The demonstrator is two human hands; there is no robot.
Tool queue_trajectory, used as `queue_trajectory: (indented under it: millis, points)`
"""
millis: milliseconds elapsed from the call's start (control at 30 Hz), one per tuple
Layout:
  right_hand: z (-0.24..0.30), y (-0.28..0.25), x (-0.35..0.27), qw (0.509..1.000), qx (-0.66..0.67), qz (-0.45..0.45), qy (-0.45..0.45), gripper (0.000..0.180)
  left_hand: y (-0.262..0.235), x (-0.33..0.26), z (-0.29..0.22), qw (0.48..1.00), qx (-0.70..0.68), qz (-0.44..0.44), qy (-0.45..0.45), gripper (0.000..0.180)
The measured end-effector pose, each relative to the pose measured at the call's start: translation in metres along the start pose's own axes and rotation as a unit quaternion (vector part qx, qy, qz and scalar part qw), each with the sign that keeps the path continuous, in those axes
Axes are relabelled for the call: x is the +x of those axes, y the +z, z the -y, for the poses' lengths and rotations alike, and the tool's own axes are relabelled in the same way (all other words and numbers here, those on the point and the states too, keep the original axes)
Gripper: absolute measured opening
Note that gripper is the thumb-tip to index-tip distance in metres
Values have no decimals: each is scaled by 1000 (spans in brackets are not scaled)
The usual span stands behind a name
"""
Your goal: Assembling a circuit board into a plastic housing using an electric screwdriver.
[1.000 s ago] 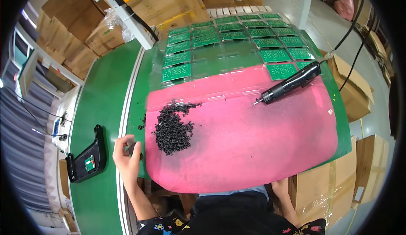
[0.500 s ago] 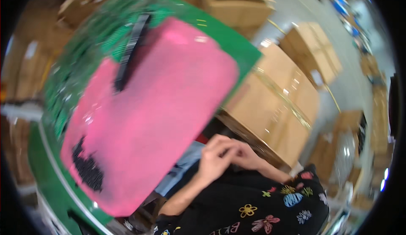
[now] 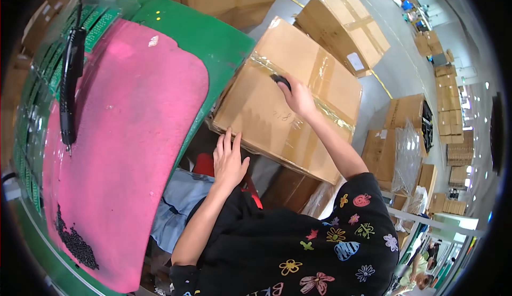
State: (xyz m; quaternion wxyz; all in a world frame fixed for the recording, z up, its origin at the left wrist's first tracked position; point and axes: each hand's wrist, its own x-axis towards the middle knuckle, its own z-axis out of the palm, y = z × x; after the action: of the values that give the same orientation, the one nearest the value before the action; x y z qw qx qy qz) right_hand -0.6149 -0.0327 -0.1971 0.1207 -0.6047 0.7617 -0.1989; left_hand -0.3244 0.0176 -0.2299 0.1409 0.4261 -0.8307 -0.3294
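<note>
Right hand (image 3: 297, 98) holding dark tool (image 3: 280, 79) on taped cardboard box (image 3: 277, 109); left hand (image 3: 229, 160) flat on edge

The taped cardboard box (image 3: 288, 104) stands hard against the green table's edge (image 3: 213, 45), with only a dark narrow gap between them near the left hand (image 3: 229, 160). The right hand (image 3: 297, 98) has the whole box top open around it. Beyond, a second box (image 3: 341, 27) stands just apart across a strip of bare floor. On the pink mat (image 3: 133, 152), the hanging electric screwdriver (image 3: 69, 83) and a heap of black screws (image 3: 77, 245) block the far side; its middle lies open
</note>
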Motion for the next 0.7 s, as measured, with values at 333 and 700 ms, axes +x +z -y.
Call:
queue_trajectory:
  millis: [333,700]
  points:
    - [-16,58,123,983,-151,37,-93,23,32,-23,54,983,40,106,-145,84]
    - [-104,3,34,975,-112,189,-36,25,44,-21,85,946,-75,190,-250,69]
